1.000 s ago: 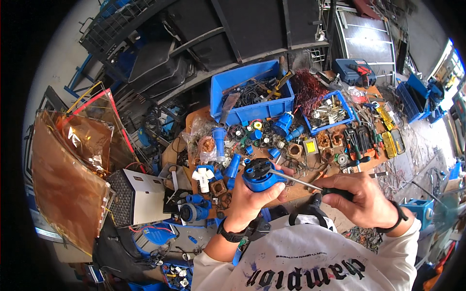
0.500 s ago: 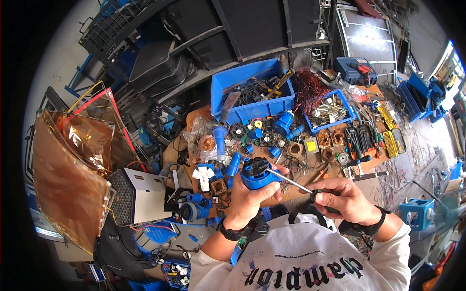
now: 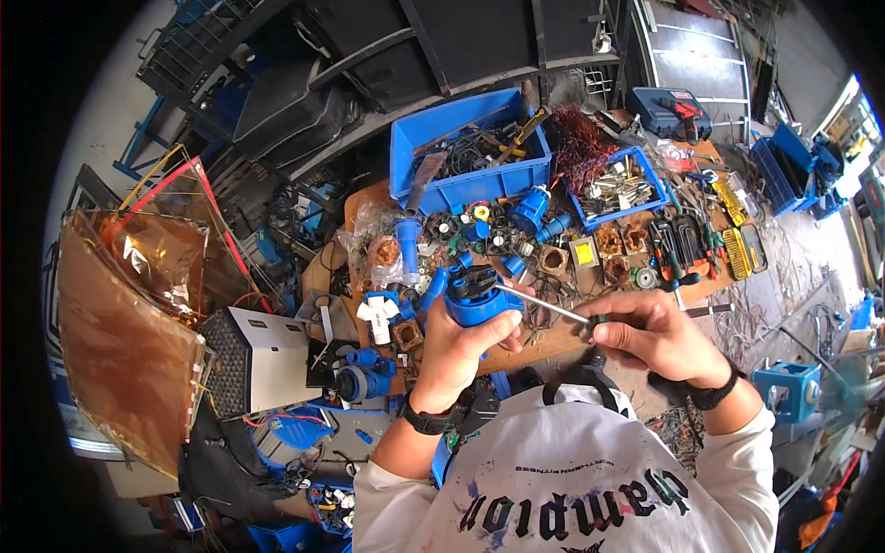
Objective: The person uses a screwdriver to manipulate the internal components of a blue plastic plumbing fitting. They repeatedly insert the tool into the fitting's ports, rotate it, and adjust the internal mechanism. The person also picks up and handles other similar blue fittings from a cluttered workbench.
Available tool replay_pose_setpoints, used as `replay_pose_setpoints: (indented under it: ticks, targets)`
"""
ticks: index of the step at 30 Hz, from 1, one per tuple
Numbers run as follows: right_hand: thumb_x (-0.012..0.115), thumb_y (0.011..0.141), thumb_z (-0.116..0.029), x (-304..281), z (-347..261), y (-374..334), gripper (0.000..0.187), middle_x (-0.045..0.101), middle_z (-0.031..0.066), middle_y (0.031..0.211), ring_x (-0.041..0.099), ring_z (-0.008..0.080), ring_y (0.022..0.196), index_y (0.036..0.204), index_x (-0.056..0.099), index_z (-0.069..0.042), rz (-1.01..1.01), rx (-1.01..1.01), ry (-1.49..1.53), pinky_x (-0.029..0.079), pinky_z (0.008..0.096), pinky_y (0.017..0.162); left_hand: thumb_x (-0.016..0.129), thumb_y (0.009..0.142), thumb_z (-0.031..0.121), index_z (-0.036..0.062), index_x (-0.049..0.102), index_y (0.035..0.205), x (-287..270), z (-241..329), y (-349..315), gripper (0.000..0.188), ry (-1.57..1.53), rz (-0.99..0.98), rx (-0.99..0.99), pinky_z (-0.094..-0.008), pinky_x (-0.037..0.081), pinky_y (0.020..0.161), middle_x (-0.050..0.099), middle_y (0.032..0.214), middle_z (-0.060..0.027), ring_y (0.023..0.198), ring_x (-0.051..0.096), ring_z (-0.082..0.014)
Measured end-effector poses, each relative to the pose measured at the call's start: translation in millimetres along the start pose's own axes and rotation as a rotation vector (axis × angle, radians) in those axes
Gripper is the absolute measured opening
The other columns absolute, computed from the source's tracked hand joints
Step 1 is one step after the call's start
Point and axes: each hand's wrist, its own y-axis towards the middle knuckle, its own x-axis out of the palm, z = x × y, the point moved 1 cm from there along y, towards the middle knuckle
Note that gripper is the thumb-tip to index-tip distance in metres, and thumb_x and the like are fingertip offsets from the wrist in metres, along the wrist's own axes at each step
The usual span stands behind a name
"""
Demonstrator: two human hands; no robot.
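Observation:
My left hand [image 3: 461, 346] is closed round a blue plastic housing [image 3: 475, 310] with a black insert [image 3: 473, 281] in its top. In my right hand [image 3: 650, 334] is a screwdriver [image 3: 546, 302], gripped at its dark handle by the fingers and thumb. Its metal shaft runs left to the right side of the housing; whether the tip touches a screw cannot be made out. Both hands are above the near edge of a cluttered wooden workbench [image 3: 544, 355]. A white pipe fitting [image 3: 376, 318] lies left of my left hand.
Farther back stand a large blue crate [image 3: 475, 189] of cables and tools and a smaller blue tray [image 3: 622, 217] of metal parts. Pliers and other hand tools [image 3: 678, 249] lie on the right, near a drill [image 3: 684, 111] on its case. A white box [image 3: 277, 355] stands at left.
The whole view has shifted slightly. My right hand has risen a little in the picture, and the screwdriver shaft lies flatter. Both hands keep their hold.

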Motion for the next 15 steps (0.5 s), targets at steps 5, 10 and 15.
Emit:
replay_pose_setpoints:
  ticks: [5, 10, 15]
  targets:
    - [0.063, 0.089, -0.012, -4, -42, -9, 0.024, 0.067, 0.0208, 0.08, 0.067, 0.035, 0.074, 0.109, 0.064, 0.001, 0.117, -0.361, -0.671, 0.05, 0.04, 0.064, 0.071, 0.08, 0.003, -0.0009, 0.055, 0.112, 0, 0, 2, 0.037, 0.072, -0.043, -0.096, -0.0303, 0.057, 0.056, 0.066, 0.105, -0.0174, 0.07, 0.066, -0.0183]
    - [0.061, 0.089, -0.011, 7, -52, -7, 0.024, 0.065, 0.0246, 0.078, 0.065, 0.0402, 0.073, 0.109, 0.062, 0.002, 0.123, -0.306, -0.663, 0.051, 0.0427, 0.065, 0.077, 0.077, -0.002, 0.0034, 0.048, 0.116, 9, 3, 6, 0.049, 0.021, 0.074, 0.04, -0.0281, 0.057, 0.063, 0.065, 0.104, -0.0105, 0.084, 0.066, -0.0147]
    - [0.06, 0.089, -0.01, 8, -50, -8, 0.025, 0.064, 0.0249, 0.078, 0.064, 0.0408, 0.073, 0.112, 0.06, 0.002, 0.053, -0.226, -0.558, 0.05, 0.045, 0.063, 0.077, 0.076, -0.001, 0.0035, 0.051, 0.111, 0, 1, 8, 0.044, 0.185, 0.082, 0.116, -0.0288, 0.056, 0.078, 0.067, 0.106, -0.0109, 0.095, 0.065, -0.016]
